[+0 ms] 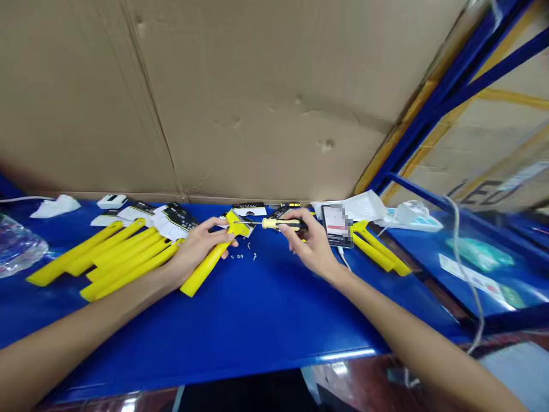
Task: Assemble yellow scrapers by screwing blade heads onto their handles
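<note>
Tall cardboard (257,103) rises behind everything, and here's your blue surface (257,326) running wide beneath both arms. Over on your left, a row of yellow handles (128,258) lies slantwise, black-and-white cards (180,216) just behind. Now your hands: the left hand (199,246) has its grip wrapped around the yellow tool (206,269), out in front of you above the surface, head up and handle slanting down toward you. The right hand (313,243) has its grip closed on the screwdriver! Beside it, a phone (332,220) lies near two more yellow pieces (373,252). The screwdriver (277,224) points left, shaft across the tool's head; whether its tip sits in a screw, you can't tell. Below, tiny screws (254,256) lie scattered between your hands.
</note>
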`<state>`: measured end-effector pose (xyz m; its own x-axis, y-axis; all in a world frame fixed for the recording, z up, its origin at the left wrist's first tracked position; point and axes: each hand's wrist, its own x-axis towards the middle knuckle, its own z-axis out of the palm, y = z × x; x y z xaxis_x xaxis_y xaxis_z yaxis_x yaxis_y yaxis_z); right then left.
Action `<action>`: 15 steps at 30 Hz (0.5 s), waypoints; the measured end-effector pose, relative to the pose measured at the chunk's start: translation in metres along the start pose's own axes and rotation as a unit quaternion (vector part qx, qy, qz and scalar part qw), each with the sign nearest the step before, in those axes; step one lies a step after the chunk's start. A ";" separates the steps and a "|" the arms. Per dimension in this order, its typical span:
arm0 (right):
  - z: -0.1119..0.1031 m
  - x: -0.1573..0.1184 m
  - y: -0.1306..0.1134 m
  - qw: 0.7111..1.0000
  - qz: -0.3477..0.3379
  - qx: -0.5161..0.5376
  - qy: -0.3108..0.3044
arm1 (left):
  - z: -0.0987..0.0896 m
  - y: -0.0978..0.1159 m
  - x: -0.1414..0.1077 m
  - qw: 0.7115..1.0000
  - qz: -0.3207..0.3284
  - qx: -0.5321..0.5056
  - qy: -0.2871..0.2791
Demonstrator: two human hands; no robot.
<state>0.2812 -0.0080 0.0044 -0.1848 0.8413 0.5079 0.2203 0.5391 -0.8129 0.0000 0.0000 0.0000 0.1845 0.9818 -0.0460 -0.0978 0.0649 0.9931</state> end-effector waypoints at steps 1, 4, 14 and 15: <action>0.000 -0.001 -0.002 1.000 -0.005 -0.004 0.003 | 0.000 0.000 0.000 1.000 0.001 0.000 -0.001; 0.001 -0.002 -0.004 1.000 -0.028 -0.007 0.003 | 0.001 -0.001 0.001 1.000 0.002 -0.001 -0.001; -0.002 0.001 0.002 0.998 -0.043 -0.032 0.034 | 0.000 0.000 -0.002 1.000 0.006 -0.012 -0.008; -0.002 0.002 0.002 0.998 -0.042 -0.037 0.036 | 0.000 0.000 -0.001 1.000 0.006 -0.012 -0.009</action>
<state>0.2832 -0.0057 0.0045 -0.1368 0.7916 0.5955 0.2780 0.6077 -0.7439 -0.0005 -0.0012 -0.0002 0.2006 0.9792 -0.0313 -0.1232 0.0570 0.9907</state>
